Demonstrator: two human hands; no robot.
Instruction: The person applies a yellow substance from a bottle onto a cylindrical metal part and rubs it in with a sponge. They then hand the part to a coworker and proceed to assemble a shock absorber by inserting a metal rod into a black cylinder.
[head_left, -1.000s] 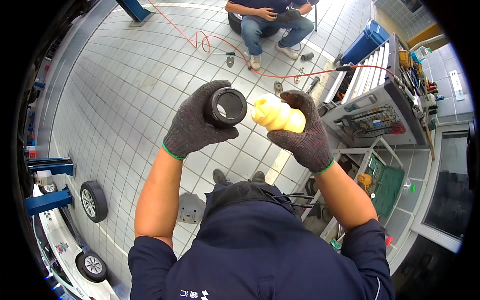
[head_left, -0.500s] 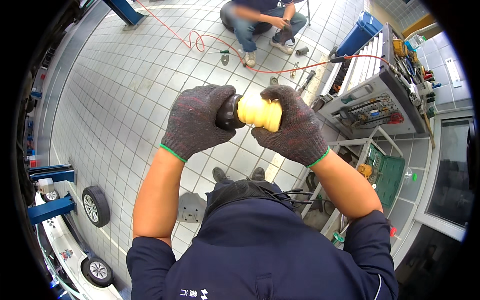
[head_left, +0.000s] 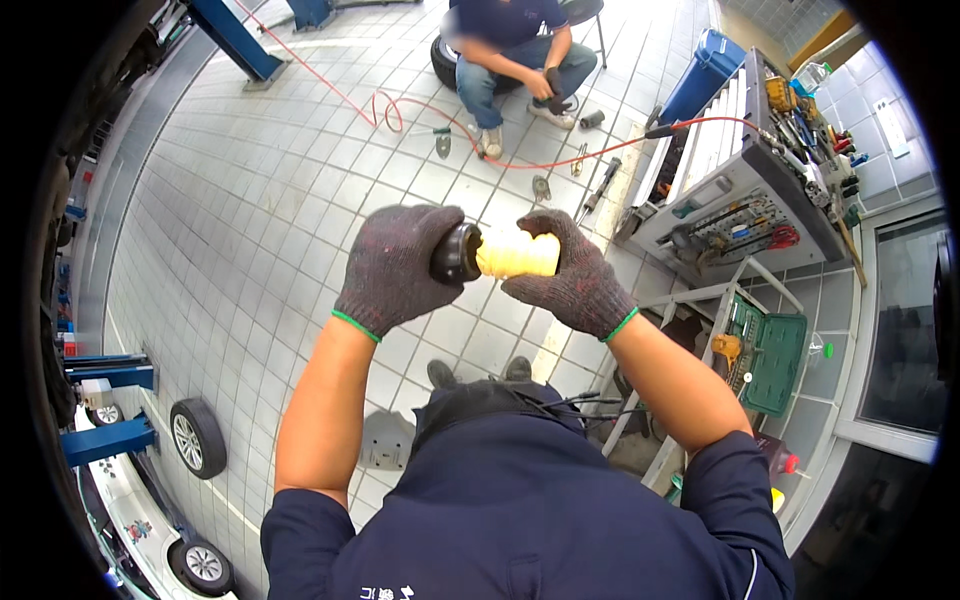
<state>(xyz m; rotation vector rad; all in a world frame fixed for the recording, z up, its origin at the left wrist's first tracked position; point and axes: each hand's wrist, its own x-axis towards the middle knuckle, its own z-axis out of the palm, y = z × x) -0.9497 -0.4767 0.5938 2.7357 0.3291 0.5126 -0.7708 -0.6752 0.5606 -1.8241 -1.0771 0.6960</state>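
Gloved fingers (head_left: 437, 218) of the left hand (head_left: 392, 265) wrap round a black tube (head_left: 457, 252); the right hand (head_left: 572, 278) grasps a yellow ribbed tube (head_left: 516, 256) between thumb and fingers; both tubes are held up above the tiled floor (head_left: 270, 220), the yellow one's left end at the black one's mouth, though I cannot tell how far inside; far off, a person (head_left: 508, 25) sits beyond a red hose (head_left: 540, 166); to the right stands a tool cart (head_left: 700, 200), and nearer, an open green case (head_left: 778, 365); to the left, a wheel (head_left: 198, 438).
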